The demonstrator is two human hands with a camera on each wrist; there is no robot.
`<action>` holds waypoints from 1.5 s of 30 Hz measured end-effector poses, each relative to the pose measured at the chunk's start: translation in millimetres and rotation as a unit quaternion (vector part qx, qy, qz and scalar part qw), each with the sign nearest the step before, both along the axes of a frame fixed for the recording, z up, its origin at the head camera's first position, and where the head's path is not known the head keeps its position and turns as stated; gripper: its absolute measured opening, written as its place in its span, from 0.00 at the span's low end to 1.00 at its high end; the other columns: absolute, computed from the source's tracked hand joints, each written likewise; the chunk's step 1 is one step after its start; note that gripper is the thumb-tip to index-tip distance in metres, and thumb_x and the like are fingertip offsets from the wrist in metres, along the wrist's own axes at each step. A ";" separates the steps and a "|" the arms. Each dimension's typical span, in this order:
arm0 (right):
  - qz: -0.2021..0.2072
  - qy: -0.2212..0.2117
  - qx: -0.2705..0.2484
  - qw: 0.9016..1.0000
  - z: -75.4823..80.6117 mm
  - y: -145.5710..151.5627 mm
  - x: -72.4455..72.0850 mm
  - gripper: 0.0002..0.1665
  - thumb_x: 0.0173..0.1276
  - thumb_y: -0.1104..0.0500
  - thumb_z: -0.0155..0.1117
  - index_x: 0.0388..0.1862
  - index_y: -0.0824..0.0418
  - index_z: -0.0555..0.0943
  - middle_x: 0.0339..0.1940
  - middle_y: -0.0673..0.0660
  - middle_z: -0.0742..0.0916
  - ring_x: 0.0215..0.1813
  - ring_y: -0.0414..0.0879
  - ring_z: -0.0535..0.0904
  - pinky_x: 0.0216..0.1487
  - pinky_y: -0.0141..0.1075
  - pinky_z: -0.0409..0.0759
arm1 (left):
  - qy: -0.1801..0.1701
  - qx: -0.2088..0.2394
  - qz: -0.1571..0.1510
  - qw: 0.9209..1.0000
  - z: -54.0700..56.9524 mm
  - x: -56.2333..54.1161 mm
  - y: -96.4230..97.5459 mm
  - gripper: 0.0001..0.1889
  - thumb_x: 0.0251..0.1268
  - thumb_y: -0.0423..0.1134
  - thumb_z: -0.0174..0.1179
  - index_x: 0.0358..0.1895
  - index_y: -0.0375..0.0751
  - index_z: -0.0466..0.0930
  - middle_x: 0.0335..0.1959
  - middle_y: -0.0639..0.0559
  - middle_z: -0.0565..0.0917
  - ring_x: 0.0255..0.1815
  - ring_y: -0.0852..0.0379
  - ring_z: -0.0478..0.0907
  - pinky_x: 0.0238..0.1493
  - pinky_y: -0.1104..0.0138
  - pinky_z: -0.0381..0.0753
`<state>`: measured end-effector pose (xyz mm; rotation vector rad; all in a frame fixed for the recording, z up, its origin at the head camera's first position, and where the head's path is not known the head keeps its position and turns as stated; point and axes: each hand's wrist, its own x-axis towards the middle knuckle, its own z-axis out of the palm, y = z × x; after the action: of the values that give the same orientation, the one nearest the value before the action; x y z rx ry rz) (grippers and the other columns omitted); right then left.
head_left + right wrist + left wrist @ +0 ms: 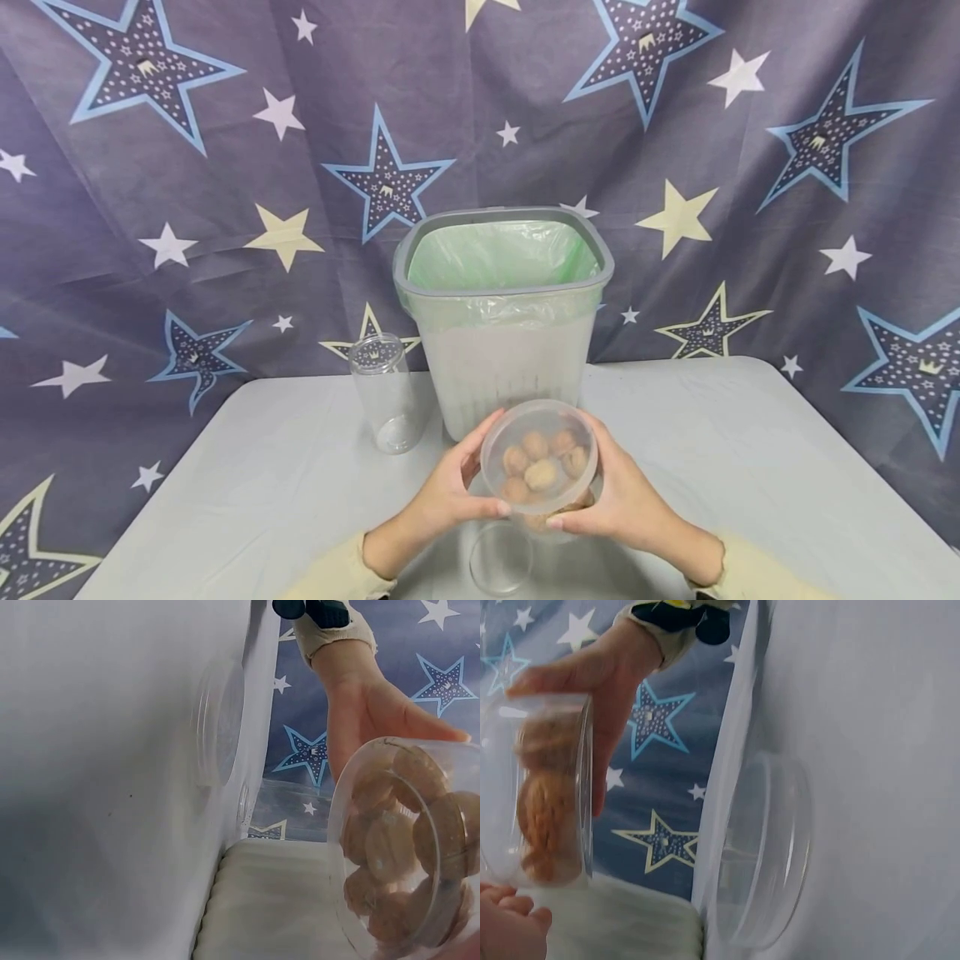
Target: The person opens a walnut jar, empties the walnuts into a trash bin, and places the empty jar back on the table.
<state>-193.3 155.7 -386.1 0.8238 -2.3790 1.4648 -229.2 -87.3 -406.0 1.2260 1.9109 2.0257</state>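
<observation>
Between both hands a clear round plastic container (534, 417) is held up in front of the bin, tilted. Several walnuts (540, 476) show inside it, and in the right wrist view they press against the clear plastic (360, 765). My left hand (453, 477) grips the container's left side, its thumb along the near rim. On the opposite side my right hand (626, 492) grips it likewise, thumb at the near lower edge. Below, on the table, lies a clear, shallow round lid (501, 575), apart from both hands. I cannot tell whether the container's top is covered.
A light bin with a grey rim (506, 292) and a green-tinted liner bag stands behind the hands. To its left is a tall clear jar (386, 392). A pale cloth covers the table (262, 483); a starry curtain (480, 83) hangs behind.
</observation>
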 end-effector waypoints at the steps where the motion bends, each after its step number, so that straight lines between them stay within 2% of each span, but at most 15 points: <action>1: -0.002 -0.001 -0.001 1.000 -0.2 0.0 -0.2 0.65 0.38 0.51 0.82 0.72 0.56 0.55 0.63 0.59 0.74 0.57 0.49 0.73 0.53 0.35 0.74 | -0.003 0.000 0.006 1.000 -1.4 0.1 0.7 0.54 0.49 0.49 0.72 0.73 0.30 0.46 0.72 0.34 0.57 0.72 0.54 0.56 0.69 0.73 0.55; 5: -0.013 0.001 -0.003 1.000 -2.2 -0.6 -1.6 0.65 0.38 0.51 0.83 0.73 0.58 0.55 0.62 0.60 0.74 0.53 0.47 0.74 0.48 0.35 0.75 | -0.009 0.000 0.023 1.000 -4.7 1.1 3.4 0.54 0.51 0.49 0.71 0.73 0.29 0.44 0.72 0.34 0.55 0.72 0.44 0.54 0.68 0.74 0.55; 9: -0.025 0.001 -0.004 1.000 -3.5 -2.3 -2.1 0.66 0.37 0.49 0.83 0.73 0.56 0.55 0.62 0.59 0.74 0.53 0.46 0.74 0.48 0.36 0.75 | -0.017 -0.011 0.035 0.999 -5.9 2.6 4.9 0.55 0.51 0.49 0.71 0.73 0.29 0.43 0.72 0.34 0.54 0.71 0.39 0.54 0.67 0.75 0.56; 11: -0.030 0.004 -0.006 1.000 -3.6 -3.3 -2.2 0.67 0.36 0.49 0.84 0.73 0.55 0.55 0.62 0.58 0.75 0.54 0.46 0.74 0.49 0.36 0.76 | -0.023 -0.023 0.043 0.999 -5.9 3.5 5.4 0.55 0.51 0.48 0.71 0.73 0.30 0.43 0.73 0.34 0.54 0.71 0.39 0.56 0.68 0.71 0.57; 16: -0.034 0.025 -0.010 0.999 -3.9 -5.9 -4.2 0.67 0.36 0.48 0.84 0.72 0.57 0.55 0.61 0.58 0.75 0.55 0.48 0.74 0.49 0.36 0.77 | -0.048 -0.053 0.074 0.995 -6.1 7.9 7.9 0.53 0.52 0.43 0.70 0.74 0.34 0.42 0.73 0.38 0.54 0.70 0.43 0.59 0.70 0.51 0.55; 18: -0.036 0.031 -0.012 0.999 -4.2 -7.3 -5.4 0.67 0.36 0.48 0.84 0.72 0.58 0.55 0.60 0.58 0.75 0.56 0.49 0.74 0.49 0.36 0.78 | -0.064 -0.053 0.088 0.993 -6.0 10.7 10.0 0.52 0.52 0.41 0.70 0.74 0.35 0.42 0.74 0.40 0.55 0.71 0.44 0.58 0.69 0.47 0.53; 24: -0.056 0.034 -0.011 0.998 -4.4 -12.1 -6.0 0.69 0.33 0.49 0.85 0.72 0.61 0.55 0.61 0.59 0.72 0.58 0.49 0.72 0.50 0.37 0.79 | -0.102 -0.040 0.122 0.986 -4.5 20.4 17.6 0.52 0.53 0.41 0.70 0.75 0.37 0.42 0.75 0.45 0.52 0.73 0.46 0.53 0.70 0.48 0.51; 29: -0.072 0.035 -0.001 0.997 -4.2 -13.2 -5.4 0.70 0.32 0.48 0.85 0.72 0.60 0.55 0.63 0.60 0.70 0.59 0.48 0.70 0.52 0.39 0.78 | -0.104 -0.047 0.138 0.984 -3.6 26.2 20.2 0.52 0.55 0.41 0.68 0.75 0.36 0.40 0.75 0.44 0.50 0.75 0.46 0.49 0.71 0.47 0.48; 32: -0.064 0.031 -0.003 0.997 -4.6 -11.4 -6.1 0.69 0.34 0.47 0.84 0.72 0.59 0.55 0.63 0.59 0.71 0.60 0.49 0.70 0.54 0.40 0.77 | -0.106 -0.051 0.141 0.983 -4.0 27.0 20.1 0.50 0.55 0.41 0.68 0.74 0.35 0.41 0.75 0.43 0.51 0.75 0.46 0.48 0.71 0.46 0.48; 36: -0.044 0.021 -0.013 0.999 -4.4 -8.0 -6.3 0.66 0.37 0.47 0.83 0.72 0.59 0.56 0.63 0.58 0.72 0.60 0.50 0.72 0.54 0.39 0.76 | -0.108 -0.055 0.146 0.982 -5.0 27.8 18.6 0.48 0.55 0.39 0.68 0.74 0.35 0.45 0.74 0.43 0.53 0.74 0.47 0.50 0.71 0.51 0.51; 40: -0.045 0.008 -0.008 0.999 -2.2 -5.5 -4.6 0.66 0.36 0.46 0.83 0.71 0.59 0.57 0.63 0.58 0.73 0.59 0.49 0.73 0.54 0.37 0.77 | -0.099 -0.057 0.147 0.983 -6.0 27.8 15.7 0.49 0.54 0.39 0.68 0.74 0.34 0.45 0.74 0.42 0.54 0.73 0.47 0.53 0.70 0.67 0.55; 42: -0.049 -0.001 -0.003 0.999 -0.9 -4.4 -3.4 0.66 0.35 0.46 0.84 0.71 0.60 0.57 0.62 0.58 0.73 0.58 0.48 0.73 0.54 0.37 0.76 | -0.083 -0.052 0.138 0.986 -6.2 25.3 13.3 0.50 0.54 0.41 0.69 0.74 0.34 0.45 0.74 0.41 0.53 0.73 0.46 0.52 0.68 0.73 0.55; 45: -0.048 -0.015 -0.001 0.999 0.6 -2.4 -1.5 0.67 0.34 0.47 0.84 0.71 0.60 0.56 0.62 0.59 0.74 0.57 0.49 0.74 0.54 0.37 0.76 | -0.038 -0.036 0.109 0.993 -6.9 17.2 7.6 0.51 0.53 0.44 0.70 0.73 0.32 0.45 0.74 0.37 0.51 0.74 0.43 0.50 0.68 0.75 0.54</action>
<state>-194.8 153.4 -385.5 0.6820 -2.4037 1.4513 -212.1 -79.7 -412.9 0.9463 2.1431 2.0494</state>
